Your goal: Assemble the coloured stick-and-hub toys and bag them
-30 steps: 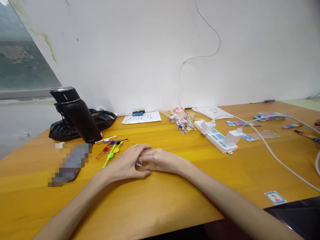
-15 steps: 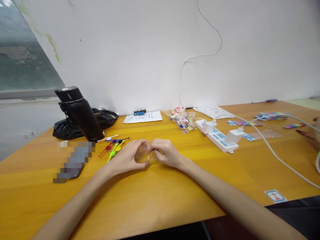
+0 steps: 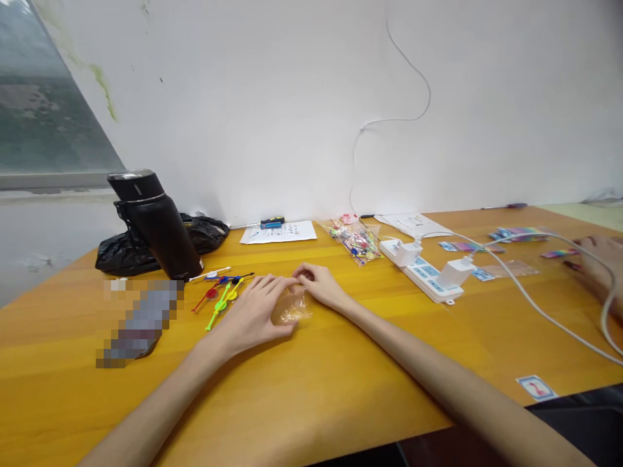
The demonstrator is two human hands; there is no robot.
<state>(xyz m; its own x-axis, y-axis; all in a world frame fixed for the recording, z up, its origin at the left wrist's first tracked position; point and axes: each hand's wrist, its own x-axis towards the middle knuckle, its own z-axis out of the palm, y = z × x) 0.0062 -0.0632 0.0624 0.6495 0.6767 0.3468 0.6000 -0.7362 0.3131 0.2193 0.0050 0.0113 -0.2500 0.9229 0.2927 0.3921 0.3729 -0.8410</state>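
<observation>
A small crinkled clear plastic bag [image 3: 293,309] lies on the table between my hands. My left hand [image 3: 256,311] arches over its left side, thumb stretched apart from the fingers. With curled fingers, my right hand [image 3: 318,285] pinches the bag's far edge; the exact grip is partly hidden. The fingertips of both hands come close together there. Just left of my left hand lie several plastic arrow spinners: a green one [image 3: 219,306], a red one [image 3: 210,294], a white one [image 3: 212,274], plus yellow, blue and black ones overlapping.
A black bottle [image 3: 163,227] and a pixelated phone-like object [image 3: 141,321] are at left. Behind sit screwdrivers [image 3: 270,224] on paper and a bag of spinners [image 3: 357,240]. A power strip [image 3: 428,279] trails white cables at right. Another person's hand [image 3: 598,259] is at far right.
My right hand has shifted slightly up and away from my left thumb, and more of the plastic bag shows. Another person's hand has come further into view at right.
</observation>
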